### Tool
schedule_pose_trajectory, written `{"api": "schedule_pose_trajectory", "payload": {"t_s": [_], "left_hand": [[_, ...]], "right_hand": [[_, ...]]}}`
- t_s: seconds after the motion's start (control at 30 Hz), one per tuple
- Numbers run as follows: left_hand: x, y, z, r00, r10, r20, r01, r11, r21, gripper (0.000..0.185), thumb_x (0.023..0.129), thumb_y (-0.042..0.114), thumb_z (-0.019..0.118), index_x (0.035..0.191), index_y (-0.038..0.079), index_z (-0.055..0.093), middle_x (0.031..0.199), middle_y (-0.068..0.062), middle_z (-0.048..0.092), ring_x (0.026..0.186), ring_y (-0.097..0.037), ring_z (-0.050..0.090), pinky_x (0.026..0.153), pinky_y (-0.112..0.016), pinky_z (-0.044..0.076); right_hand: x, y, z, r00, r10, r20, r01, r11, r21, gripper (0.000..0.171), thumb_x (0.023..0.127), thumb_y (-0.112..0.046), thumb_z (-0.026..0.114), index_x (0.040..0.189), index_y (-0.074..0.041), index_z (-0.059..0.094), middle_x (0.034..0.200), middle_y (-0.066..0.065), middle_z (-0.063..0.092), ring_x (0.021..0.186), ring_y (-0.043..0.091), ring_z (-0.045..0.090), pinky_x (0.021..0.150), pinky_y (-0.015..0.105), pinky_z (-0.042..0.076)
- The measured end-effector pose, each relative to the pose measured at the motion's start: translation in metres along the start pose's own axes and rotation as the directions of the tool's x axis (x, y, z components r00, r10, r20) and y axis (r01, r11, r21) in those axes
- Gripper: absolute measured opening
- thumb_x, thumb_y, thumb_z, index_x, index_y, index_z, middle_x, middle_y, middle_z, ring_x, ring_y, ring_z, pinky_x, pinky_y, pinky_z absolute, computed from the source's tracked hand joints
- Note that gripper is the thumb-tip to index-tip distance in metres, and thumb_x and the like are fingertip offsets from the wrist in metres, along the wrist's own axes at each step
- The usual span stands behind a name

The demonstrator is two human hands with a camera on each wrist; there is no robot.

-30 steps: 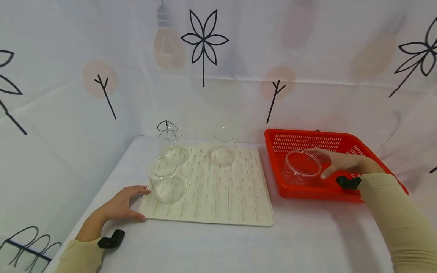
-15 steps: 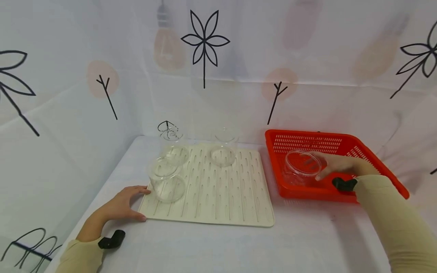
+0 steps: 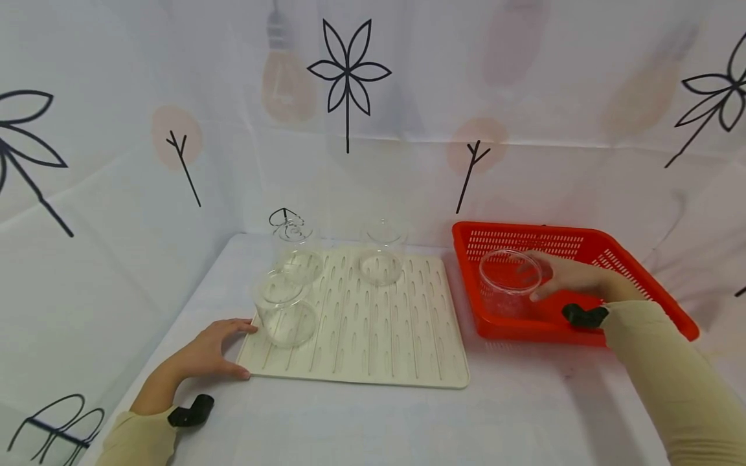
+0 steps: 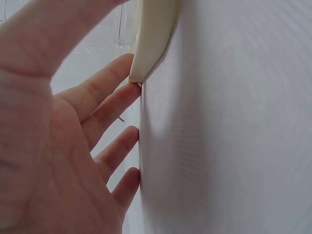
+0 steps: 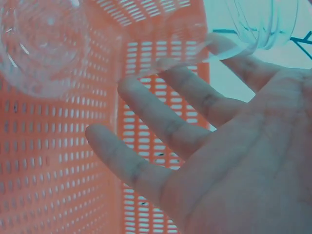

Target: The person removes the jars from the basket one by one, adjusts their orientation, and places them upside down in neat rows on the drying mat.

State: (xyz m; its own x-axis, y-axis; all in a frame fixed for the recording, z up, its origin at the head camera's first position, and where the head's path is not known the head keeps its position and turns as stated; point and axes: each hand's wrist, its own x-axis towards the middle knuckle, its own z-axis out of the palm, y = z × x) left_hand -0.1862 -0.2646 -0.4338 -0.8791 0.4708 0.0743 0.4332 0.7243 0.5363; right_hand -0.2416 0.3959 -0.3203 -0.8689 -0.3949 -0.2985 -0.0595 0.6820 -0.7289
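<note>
In the head view my right hand (image 3: 568,275) reaches into the red plastic basket (image 3: 583,329) and holds a clear jar (image 3: 507,294), thumb on the near side and fingers behind. The right wrist view shows that jar's rim (image 5: 265,24) at upper right, with fingertips along its wall. My left hand (image 3: 201,353) lies beside the cream ribbed mat (image 3: 402,343), thumb and index fingertip touching its left edge. Up close in the left wrist view, nearly straight fingers (image 4: 114,109) meet the mat's corner (image 4: 148,44).
On the mat stand three clear containers: a front-left one (image 3: 285,317), a back-left one (image 3: 300,259) and a back-middle one (image 3: 381,259). A patterned white cloth (image 3: 373,175) hangs behind. White tabletop (image 3: 373,427) stretches in front of the mat.
My right hand has shifted left and closed on the jar, which has now risen slightly and moved a little left within the basket. The left hand and mat stay put.
</note>
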Motion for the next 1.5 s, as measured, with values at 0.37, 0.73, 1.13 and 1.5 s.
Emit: {"api": "schedule_pose_trajectory", "payload": {"t_s": [0.37,0.73,1.13,1.5], "left_hand": [[-0.002,-0.003,0.002,0.999,0.030,-0.018,-0.029,0.999,0.026,0.078,0.058,0.048,0.084,0.118,0.005,0.058,0.129,-0.022,0.049,0.119,-0.046,0.039,0.094,-0.062,0.029],[-0.001,-0.002,0.002,0.999,0.034,-0.015,-0.033,0.999,0.026,0.078,0.058,0.047,0.084,0.119,0.005,0.058,0.129,-0.022,0.049,0.119,-0.046,0.038,0.094,-0.062,0.029],[0.001,0.000,0.001,1.000,0.024,-0.011,-0.023,0.999,0.047,0.078,0.058,0.048,0.084,0.119,0.006,0.058,0.129,-0.022,0.049,0.119,-0.046,0.039,0.094,-0.062,0.030],[0.000,-0.001,0.003,1.000,0.026,-0.011,-0.026,0.998,0.052,0.078,0.058,0.047,0.084,0.118,0.005,0.058,0.128,-0.022,0.050,0.118,-0.046,0.039,0.095,-0.061,0.030]], "right_hand": [[-0.005,-0.016,0.004,0.993,-0.050,-0.110,0.047,0.998,-0.037,0.084,0.080,-0.024,0.072,0.144,-0.005,0.020,0.140,0.022,0.031,0.125,0.042,0.026,0.084,0.049,0.048],[-0.004,-0.031,0.011,0.974,-0.053,-0.219,0.045,0.998,-0.040,0.086,0.080,-0.028,0.073,0.143,-0.005,0.019,0.138,0.022,0.033,0.122,0.042,0.030,0.082,0.052,0.048],[-0.002,-0.055,0.025,0.932,-0.074,-0.356,0.065,0.997,-0.038,0.096,0.078,-0.032,0.075,0.148,-0.009,0.012,0.141,0.022,0.027,0.123,0.042,0.027,0.081,0.053,0.048],[0.002,-0.073,0.039,0.878,-0.196,-0.437,0.094,0.966,-0.243,0.093,0.074,-0.037,0.078,0.142,-0.001,0.025,0.129,0.023,0.029,0.115,0.041,0.032,0.078,0.053,0.049]]}}
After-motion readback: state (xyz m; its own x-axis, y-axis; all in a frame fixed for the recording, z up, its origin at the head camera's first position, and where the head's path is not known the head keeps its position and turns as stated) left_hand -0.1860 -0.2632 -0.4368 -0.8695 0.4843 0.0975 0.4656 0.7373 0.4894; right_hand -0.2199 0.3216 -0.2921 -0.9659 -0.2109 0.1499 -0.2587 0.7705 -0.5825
